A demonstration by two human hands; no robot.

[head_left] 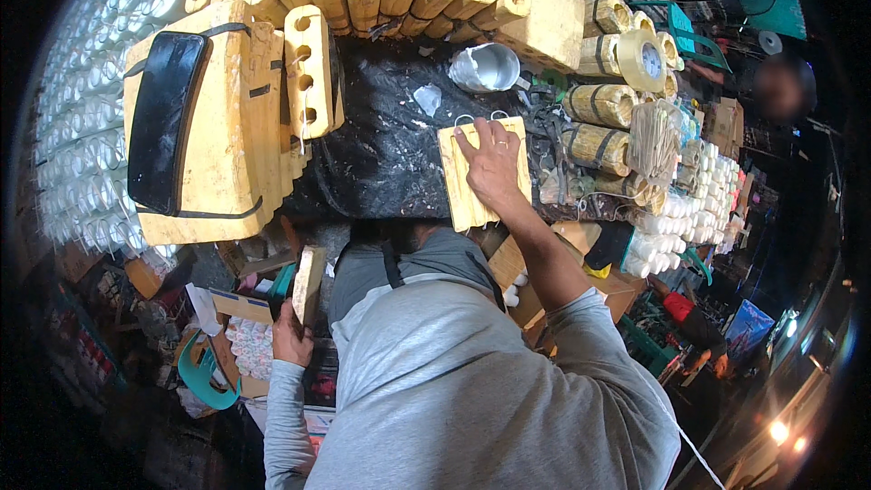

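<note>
Right fingers [485, 134] splay over yellow block [461, 186] at table edge [386, 209]; left fingers [288, 316] clamp slab [309, 277].

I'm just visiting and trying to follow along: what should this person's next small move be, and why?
Probably bring the yellow slab in the left hand up to the yellow block under the right hand. The slab is held low beside the body, away from the black work surface, while the right hand rests on the block at that surface's near edge.
</note>
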